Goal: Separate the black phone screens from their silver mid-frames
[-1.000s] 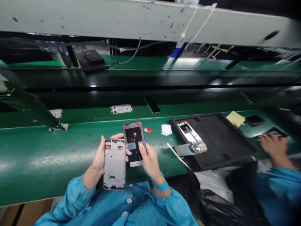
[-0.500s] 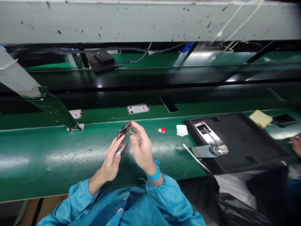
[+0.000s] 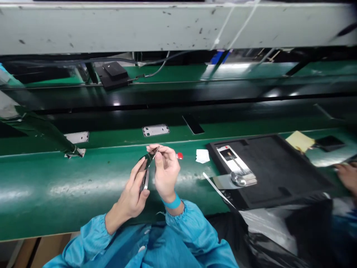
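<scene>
— Left hand [image 3: 133,195], gripping what?
— Phone frame [image 3: 144,182], clamped edge-on; my right hand [image 3: 166,172] pinches the screen panel [image 3: 149,159] tilted against it over the green tabletop [image 3: 69,186], seemingly so their edges line up.

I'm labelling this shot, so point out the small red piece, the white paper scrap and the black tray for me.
small red piece [image 3: 180,155], head view, its middle.
white paper scrap [image 3: 202,156], head view, its middle.
black tray [image 3: 281,163], head view, bare floor of the tray.

Tray [image 3: 279,167] right of held phone [image 3: 148,160]
</scene>
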A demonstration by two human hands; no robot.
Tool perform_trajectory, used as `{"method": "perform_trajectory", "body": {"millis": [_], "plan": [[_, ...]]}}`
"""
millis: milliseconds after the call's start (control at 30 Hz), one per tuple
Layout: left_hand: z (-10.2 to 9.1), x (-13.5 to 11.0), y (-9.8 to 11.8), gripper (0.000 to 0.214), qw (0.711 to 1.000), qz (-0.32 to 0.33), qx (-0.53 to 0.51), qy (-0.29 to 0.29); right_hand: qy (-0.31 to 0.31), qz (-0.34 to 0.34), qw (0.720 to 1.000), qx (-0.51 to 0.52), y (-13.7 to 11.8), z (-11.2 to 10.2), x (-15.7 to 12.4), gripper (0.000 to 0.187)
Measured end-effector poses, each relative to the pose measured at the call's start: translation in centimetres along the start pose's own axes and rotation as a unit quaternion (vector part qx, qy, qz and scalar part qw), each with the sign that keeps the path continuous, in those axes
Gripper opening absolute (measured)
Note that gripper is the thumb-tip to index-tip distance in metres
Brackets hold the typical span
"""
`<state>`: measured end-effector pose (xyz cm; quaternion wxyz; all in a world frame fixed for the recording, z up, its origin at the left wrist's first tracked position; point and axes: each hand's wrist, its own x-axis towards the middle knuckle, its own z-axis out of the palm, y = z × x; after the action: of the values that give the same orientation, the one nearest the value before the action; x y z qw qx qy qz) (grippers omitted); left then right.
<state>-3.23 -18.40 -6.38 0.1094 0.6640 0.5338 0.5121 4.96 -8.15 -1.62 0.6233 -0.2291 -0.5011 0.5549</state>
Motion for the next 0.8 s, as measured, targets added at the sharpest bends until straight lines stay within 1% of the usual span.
{"method": "perform_trajectory", "body": {"millis": [67, 133, 167, 200, 233, 267, 300, 333, 367, 400, 433, 467, 533, 600, 633, 733, 767, 800], "plan": [[1.0, 0.4, 0.3, 0.068, 1.0, -0.001, -0.014, -0.018, 0.002, -0.011, 1.0, -0.013, -0.4, -1.2, 0.3, 0.023], [1.8, 0.9, 0.5, 0.065, 0.999, -0.011, -0.043, -0.024, -0.001, -0.015, 0.999, -0.032, -0.4, -2.8, 0.8, 0.026], [2.0, 1.3, 0.6, 0.064, 0.997, -0.029, -0.067, -0.02, -0.006, -0.016, 0.999, -0.046, -0.2, -3.9, 1.1, 0.027], [2.1, 1.8, 0.6, 0.063, 0.993, -0.068, -0.101, -0.007, -0.013, -0.016, 0.998, -0.067, 0.2, -5.1, 1.5, 0.028], [2.1, 2.4, 0.6, 0.064, 0.981, -0.126, -0.146, 0.009, -0.018, -0.013, 0.995, -0.1, 0.9, -6.6, 2.1, 0.029], [1.9, 3.1, 0.6, 0.068, 0.959, -0.198, -0.203, 0.026, -0.022, -0.004, 0.988, -0.155, 1.7, -8.3, 2.8, 0.03], [1.6, 3.9, 0.5, 0.073, 0.924, -0.271, -0.268, 0.039, -0.023, 0.011, 0.976, -0.218, 2.8, -10.2, 3.5, 0.031], [1.1, 4.8, 0.5, 0.079, 0.881, -0.333, -0.334, 0.046, -0.02, 0.033, 0.955, -0.295, 4.0, -12.0, 4.2, 0.032], [0.6, 5.7, 0.5, 0.085, 0.838, -0.374, -0.394, 0.049, -0.024, 0.06, 0.924, -0.376, 5.2, -13.7, 4.9, 0.033], [0.0, 6.5, 0.5, 0.092, 0.802, -0.393, -0.447, 0.047, -0.024, 0.076, 0.907, -0.414, 6.4, -15.1, 5.5, 0.032], [-0.5, 7.2, 0.7, 0.096, 0.775, -0.398, -0.49, 0.039, -0.03, 0.088, 0.891, -0.444, 7.5, -16.3, 5.9, 0.032], [-1.0, 7.9, 0.9, 0.099, 0.753, -0.396, -0.524, 0.028, -0.035, 0.096, 0.88, -0.463, 8.4, -17.1, 6.1, 0.032], [-1.7, 8.7, 1.6, 0.101, 0.719, -0.388, -0.576, -0.002, -0.041, 0.102, 0.868, -0.484, 9.7, -17.9, 6.0, 0.031], [-2.1, 9.0, 2.6, 0.099, 0.692, -0.372, -0.618, -0.028, -0.04, 0.103, 0.859, -0.5, 10.1, -17.9, 5.7, 0.033], [-2.3, 9.0, 3.1, 0.097, 0.683, -0.36, -0.634, -0.034, -0.038, 0.101, 0.857, -0.504, 10.0, -17.8, 5.7, 0.035], [-2.9, 8.9, 4.5, 0.092, 0.664, -0.332, -0.669, -0.041, -0.036, 0.087, 0.862, -0.498, 8.4, -16.8, 5.7, 0.046], [-3.1, 8.8, 4.8, 0.091, 0.659, -0.329, -0.675, -0.044, -0.044, 0.084, 0.87, -0.485, 7.3, -16.3, 5.7, 0.051], [-3.3, 8.8, 5.1, 0.09, 0.656, -0.327, -0.679, -0.048, -0.06, 0.088, 0.885, -0.453, 6.0, -15.7, 5.6, 0.057]]}}
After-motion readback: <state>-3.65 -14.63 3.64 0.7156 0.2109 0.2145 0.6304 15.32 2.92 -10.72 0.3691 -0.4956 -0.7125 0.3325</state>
